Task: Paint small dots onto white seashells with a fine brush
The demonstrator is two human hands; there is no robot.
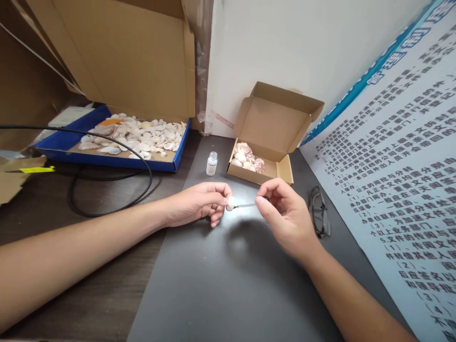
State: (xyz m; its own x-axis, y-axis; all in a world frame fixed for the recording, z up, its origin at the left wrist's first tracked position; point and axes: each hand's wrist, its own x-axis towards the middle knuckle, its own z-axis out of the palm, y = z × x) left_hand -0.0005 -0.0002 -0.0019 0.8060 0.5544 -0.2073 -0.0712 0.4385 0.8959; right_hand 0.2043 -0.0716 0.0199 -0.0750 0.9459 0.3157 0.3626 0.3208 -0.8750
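My left hand point(199, 203) pinches a small white shell point(231, 203) just above the dark grey mat point(228, 285). My right hand point(285, 211) is closed on a thin brush point(245, 205) whose tip touches the shell. Behind the hands stands a small clear bottle point(211, 163) with a white label. A small open cardboard box point(274, 137) to its right holds several pinkish shells point(247, 159).
A blue-edged tray point(107, 159) of several pale shells lies at the back left, under a large open carton point(117, 52). A black cable point(107, 190) loops over the brown table. Glasses point(318, 211) lie on the right. A printed poster point(402, 180) leans on the right.
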